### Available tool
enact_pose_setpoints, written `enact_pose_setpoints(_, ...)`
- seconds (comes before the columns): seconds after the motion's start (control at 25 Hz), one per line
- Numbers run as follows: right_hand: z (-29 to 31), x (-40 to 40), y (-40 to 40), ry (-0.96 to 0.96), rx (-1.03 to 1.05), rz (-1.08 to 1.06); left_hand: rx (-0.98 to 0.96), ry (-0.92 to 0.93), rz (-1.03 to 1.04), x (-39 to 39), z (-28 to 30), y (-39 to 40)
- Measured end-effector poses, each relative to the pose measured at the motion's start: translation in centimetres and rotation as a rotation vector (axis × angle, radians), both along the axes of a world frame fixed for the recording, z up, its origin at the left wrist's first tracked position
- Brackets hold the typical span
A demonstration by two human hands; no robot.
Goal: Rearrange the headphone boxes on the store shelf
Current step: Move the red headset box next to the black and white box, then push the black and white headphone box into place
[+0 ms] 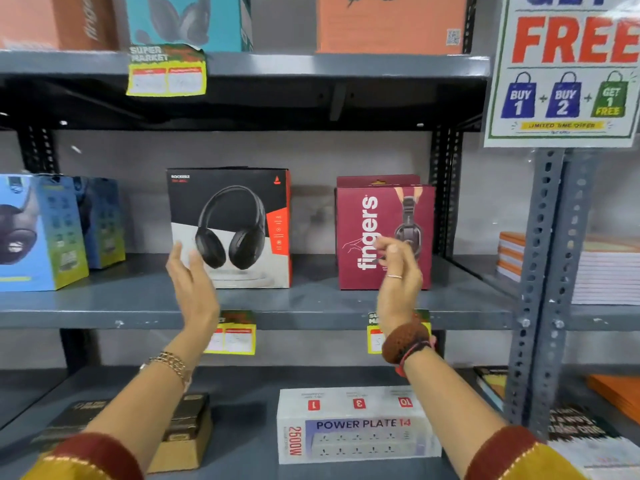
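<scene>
On the middle shelf (311,306) the black headphone box (239,216) stands upright just beyond the open, empty left hand (194,289) — nearer than the loosely curled, empty right hand (398,271), which fronts the maroon box (367,233).

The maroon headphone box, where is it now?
In the head view, the maroon headphone box stands right of centre on the middle shelf, right of the black headphone box.
</scene>
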State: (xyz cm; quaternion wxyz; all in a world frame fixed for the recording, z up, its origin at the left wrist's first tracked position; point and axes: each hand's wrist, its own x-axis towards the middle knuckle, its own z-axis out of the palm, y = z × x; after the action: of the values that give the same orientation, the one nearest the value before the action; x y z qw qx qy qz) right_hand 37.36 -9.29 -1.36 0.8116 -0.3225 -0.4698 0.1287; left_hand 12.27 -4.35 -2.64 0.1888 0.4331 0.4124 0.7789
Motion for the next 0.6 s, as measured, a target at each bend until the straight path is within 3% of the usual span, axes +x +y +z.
enact_pose_setpoints(0.12, 0.8, -7.1, 1.4, -0.045, -0.216, 0.185, -0.174, 0.069, -0.048, -6.3, -0.1, 1.5)
enact_pose_setpoints(0.28, 0.6, -13.3, 4.5, -0.174, -0.637, 0.266, -0.371, 0.193, -0.361, -11.7, 0.1, 3.8)
enact_pose_setpoints(0.4, 0.2, -15.5, 6.2, 0.047, -0.551, 0.219, -0.436, 0.335, -0.556, -13.5, 0.6, 5.1)
enact_pose_setpoints(0.6, 0.1, -16.0, 7.1, 0.027, -0.628, 0.164, -0.459, 0.485, -0.69, -14.7, 0.4, 5.5)
